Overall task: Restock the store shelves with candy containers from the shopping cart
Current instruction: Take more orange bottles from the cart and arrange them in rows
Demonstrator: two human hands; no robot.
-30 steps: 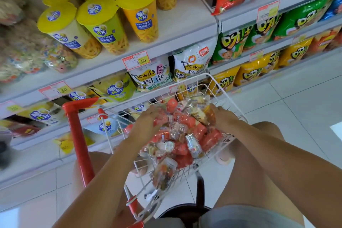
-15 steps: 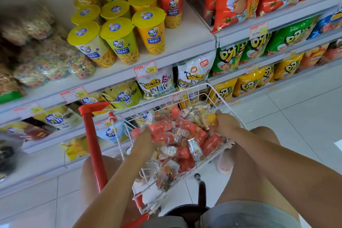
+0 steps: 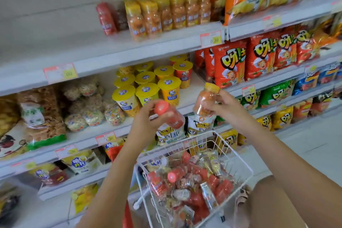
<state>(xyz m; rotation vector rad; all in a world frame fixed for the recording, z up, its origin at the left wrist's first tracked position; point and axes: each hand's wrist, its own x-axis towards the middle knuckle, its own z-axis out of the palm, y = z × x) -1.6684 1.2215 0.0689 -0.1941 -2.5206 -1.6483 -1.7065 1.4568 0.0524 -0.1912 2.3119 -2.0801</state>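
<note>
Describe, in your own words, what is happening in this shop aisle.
A person faces the snack shelves with a wire cart in front of them. Their left hand holds a red-capped candy container and their right hand holds a yellow-capped container, both lifted above the cart. The cart holds many more. Similar containers stand in a row on the upper shelf, with bare shelf to their left.

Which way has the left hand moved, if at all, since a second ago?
Yes, it moved: the left hand rose out of the cart basket, now holding a red-capped container above its rim.
</note>
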